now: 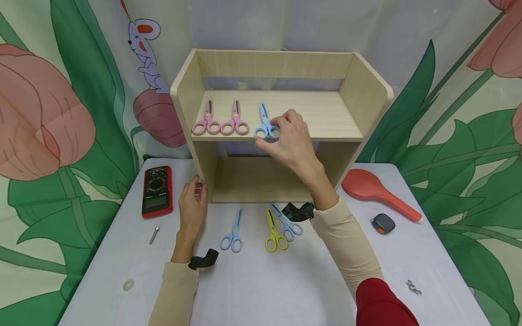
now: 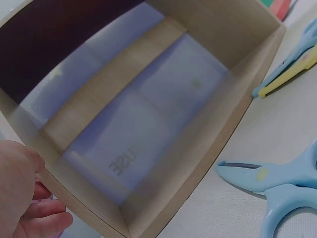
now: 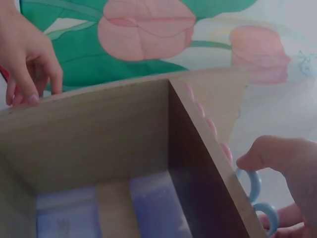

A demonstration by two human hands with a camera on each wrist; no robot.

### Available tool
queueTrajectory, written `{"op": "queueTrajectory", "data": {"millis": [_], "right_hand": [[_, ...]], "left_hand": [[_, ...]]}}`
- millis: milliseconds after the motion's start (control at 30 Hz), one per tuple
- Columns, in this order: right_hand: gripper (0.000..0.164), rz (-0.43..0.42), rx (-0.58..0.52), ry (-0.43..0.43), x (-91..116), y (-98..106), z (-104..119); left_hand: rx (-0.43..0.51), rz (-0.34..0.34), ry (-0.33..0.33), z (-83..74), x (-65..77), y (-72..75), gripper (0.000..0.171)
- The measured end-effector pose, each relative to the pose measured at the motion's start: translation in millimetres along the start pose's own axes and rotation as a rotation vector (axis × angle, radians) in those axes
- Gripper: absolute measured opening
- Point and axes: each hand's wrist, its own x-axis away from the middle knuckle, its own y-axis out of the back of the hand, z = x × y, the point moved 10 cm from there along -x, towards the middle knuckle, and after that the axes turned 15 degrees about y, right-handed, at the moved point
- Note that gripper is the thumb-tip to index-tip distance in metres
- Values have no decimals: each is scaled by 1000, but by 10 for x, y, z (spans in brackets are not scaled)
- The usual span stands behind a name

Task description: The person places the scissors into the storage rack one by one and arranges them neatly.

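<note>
On the upper board of a pale wooden shelf (image 1: 326, 113), my right hand (image 1: 294, 142) pinches the handles of light blue scissors (image 1: 264, 118). Its thumb meets one handle ring (image 3: 253, 184) in the right wrist view, with fingers at the other. Left of these lie two pink scissors (image 1: 208, 118), side by side with blades pointing back. My left hand (image 1: 193, 206) touches the outside of the shelf's left side panel near its front edge, fingers loosely bent. In front of the shelf lie blue scissors (image 1: 233, 234), yellow scissors (image 1: 275, 233) and another blue pair (image 1: 288, 226).
Left on the white table (image 1: 253, 290) are a red-and-black multimeter (image 1: 157, 191), a bolt (image 1: 154, 235) and a small translucent disc (image 1: 128, 285). A red paddle-shaped object (image 1: 375, 190), a dark tape measure (image 1: 383, 223) and a small metal piece (image 1: 413, 287) lie right.
</note>
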Motion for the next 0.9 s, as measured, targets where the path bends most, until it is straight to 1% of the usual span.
{"op": "queueTrajectory", "data": {"millis": [133, 300, 500, 600, 667, 733, 800, 900], "right_hand": [[63, 53, 17, 1, -54, -31, -24], [66, 87, 27, 8, -103, -61, -27], [68, 100, 22, 22, -144, -95, -9], [71, 86, 20, 24, -135, -88, -4], [73, 56, 27, 30, -109, -63, 9], [73, -5, 32, 57, -60, -13, 46], [70, -93, 46, 114, 9, 51, 115], [63, -242, 64, 232, 157, 136, 257]], "left_hand": [[-1, -1, -8, -1, 0, -14, 37], [-1, 0, -18, -5, 2, -10, 37], [3, 7, -1, 15, 0, -9, 38], [3, 9, 5, 21, 1, -11, 38], [5, 10, 4, 17, 3, -11, 38], [4, 8, 2, 15, 3, -10, 38], [3, 5, -1, 7, 4, -8, 38], [0, 1, -1, 1, 1, -4, 38]]}}
